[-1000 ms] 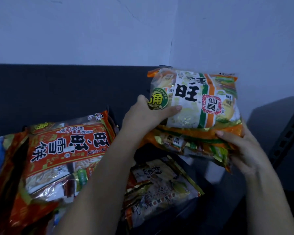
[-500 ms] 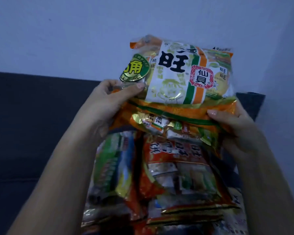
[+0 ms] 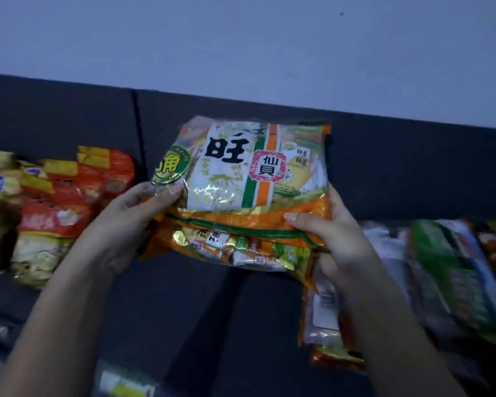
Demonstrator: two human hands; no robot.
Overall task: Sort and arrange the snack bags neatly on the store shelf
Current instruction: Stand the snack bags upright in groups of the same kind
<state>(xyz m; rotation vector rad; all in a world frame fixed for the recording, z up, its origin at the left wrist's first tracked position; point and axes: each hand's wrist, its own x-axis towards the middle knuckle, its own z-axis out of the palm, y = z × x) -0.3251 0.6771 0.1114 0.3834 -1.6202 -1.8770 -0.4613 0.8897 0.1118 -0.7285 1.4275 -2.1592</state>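
Bag (image 3: 235,173) held between left hand (image 3: 128,224), right hand (image 3: 338,243).

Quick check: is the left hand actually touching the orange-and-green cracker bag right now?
Touching. The head view shows the thumb of the left hand pressed onto the front of the cracker bag, just below its round green sticker.

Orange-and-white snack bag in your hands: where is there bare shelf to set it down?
The dark shelf lies bare in the middle, between the red bags at left and the green bags at right, under the orange-and-white bag. Both sides are crowded.
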